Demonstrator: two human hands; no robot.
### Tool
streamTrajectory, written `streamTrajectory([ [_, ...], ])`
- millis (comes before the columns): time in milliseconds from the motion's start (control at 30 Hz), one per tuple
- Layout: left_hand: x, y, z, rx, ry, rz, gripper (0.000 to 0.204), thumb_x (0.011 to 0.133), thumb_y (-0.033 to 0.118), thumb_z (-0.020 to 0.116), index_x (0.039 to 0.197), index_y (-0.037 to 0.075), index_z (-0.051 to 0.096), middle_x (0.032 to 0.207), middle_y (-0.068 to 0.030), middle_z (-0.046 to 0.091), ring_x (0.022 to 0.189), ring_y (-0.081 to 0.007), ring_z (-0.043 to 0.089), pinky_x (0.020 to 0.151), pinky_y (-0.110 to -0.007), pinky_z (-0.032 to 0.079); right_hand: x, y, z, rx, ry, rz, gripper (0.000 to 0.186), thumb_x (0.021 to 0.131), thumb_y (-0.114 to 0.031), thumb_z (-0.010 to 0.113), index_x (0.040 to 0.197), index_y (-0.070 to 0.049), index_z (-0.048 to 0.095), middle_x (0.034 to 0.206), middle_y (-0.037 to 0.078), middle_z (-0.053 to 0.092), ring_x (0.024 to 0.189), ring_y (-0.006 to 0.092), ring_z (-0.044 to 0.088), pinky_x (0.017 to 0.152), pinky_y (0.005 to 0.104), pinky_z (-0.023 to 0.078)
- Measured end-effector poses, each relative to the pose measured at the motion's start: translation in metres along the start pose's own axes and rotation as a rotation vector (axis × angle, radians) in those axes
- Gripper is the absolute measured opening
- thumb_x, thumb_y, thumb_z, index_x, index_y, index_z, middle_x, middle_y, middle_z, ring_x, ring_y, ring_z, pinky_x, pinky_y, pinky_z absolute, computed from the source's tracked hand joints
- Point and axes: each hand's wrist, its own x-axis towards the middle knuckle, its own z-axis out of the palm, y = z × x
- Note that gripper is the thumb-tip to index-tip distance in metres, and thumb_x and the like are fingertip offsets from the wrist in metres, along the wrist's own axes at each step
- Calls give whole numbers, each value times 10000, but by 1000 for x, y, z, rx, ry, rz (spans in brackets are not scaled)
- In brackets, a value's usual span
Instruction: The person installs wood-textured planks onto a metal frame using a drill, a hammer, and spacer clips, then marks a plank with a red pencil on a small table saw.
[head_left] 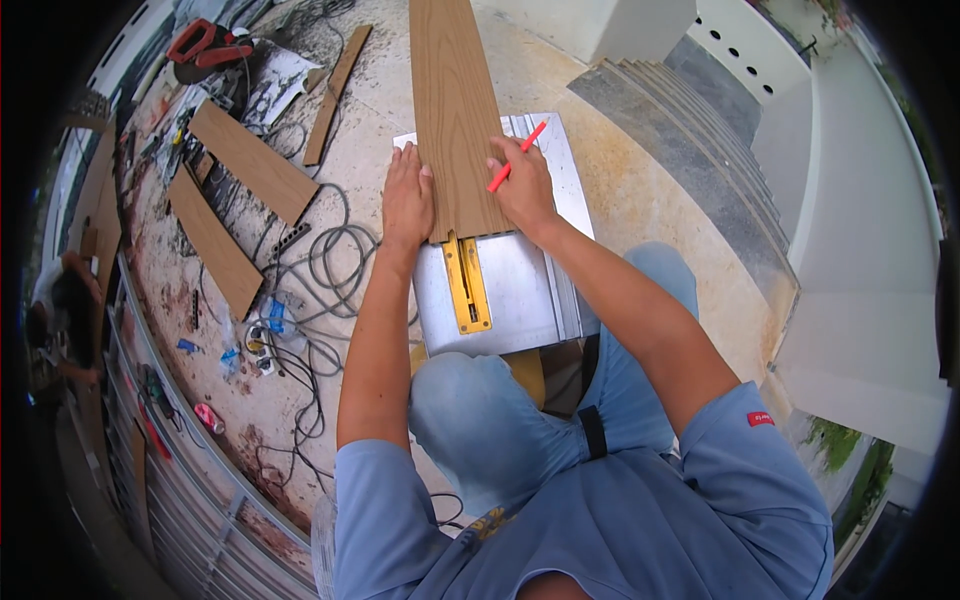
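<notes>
A long brown wood-grain plank (455, 110) lies lengthwise on a silver saw table (515, 300), its near end showing a row of small hollows. The plank covers the far end of a yellow slotted insert (467, 285) set in the metal top. My left hand (407, 195) rests along the plank's left edge, fingers stretched out flat on the table and thumb against the plank. At the right edge, my right hand (525, 187) holds a red pencil (517, 157) slanted between fingers and thumb, while the hand leans on the plank.
Cut planks (255, 160) lie on the dusty floor to the left, among tangled black cables (340, 260). A red power saw (205, 45) sits at the far left. Metal railings (190, 470) run along the near left. Grey steps (690, 130) and a white wall (860, 250) stand right.
</notes>
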Motion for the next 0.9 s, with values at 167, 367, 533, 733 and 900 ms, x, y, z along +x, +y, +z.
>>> streamTrajectory([
  [167, -4, 1, 0, 9, 9, -6, 515, 1082, 244, 355, 1480, -76, 422, 1560, -246, 410, 1495, -389, 309, 1241, -428, 244, -1, 3, 1, 13, -8, -1, 320, 864, -88, 727, 1170, -7, 678, 1160, 228, 686, 1123, 413, 609, 987, 478, 486],
  [367, 4, -3, 1, 44, 13, 32, 514, 1083, 240, 359, 1482, -79, 419, 1556, -246, 416, 1493, -382, 314, 1242, -418, 246, 4, 11, 8, 7, 6, -2, 345, 848, -102, 745, 1173, -12, 671, 1145, 217, 690, 1098, 400, 618, 943, 485, 486],
  [533, 28, -11, 2, 56, 9, 14, 521, 1087, 249, 350, 1482, -83, 419, 1559, -246, 411, 1497, -367, 311, 1245, -408, 245, 27, 19, 21, -10, 17, -41, 346, 842, -116, 754, 1169, -28, 678, 1096, 193, 700, 1047, 390, 629, 891, 503, 474],
  [733, 39, -17, 5, -40, -9, -20, 541, 1095, 276, 323, 1486, -86, 413, 1568, -245, 398, 1505, -369, 295, 1245, -408, 239, 35, 19, 26, 22, 15, -2, 334, 848, -122, 749, 1162, -25, 685, 1060, 208, 707, 1030, 386, 635, 890, 500, 478],
  [900, 39, -16, 4, -30, -11, 12, 549, 1097, 285, 314, 1492, -86, 405, 1572, -248, 392, 1510, -374, 286, 1246, -409, 233, 33, 19, 24, -57, 20, -32, 346, 884, -133, 719, 1211, -33, 672, 1122, 202, 696, 1050, 405, 633, 921, 474, 500],
])
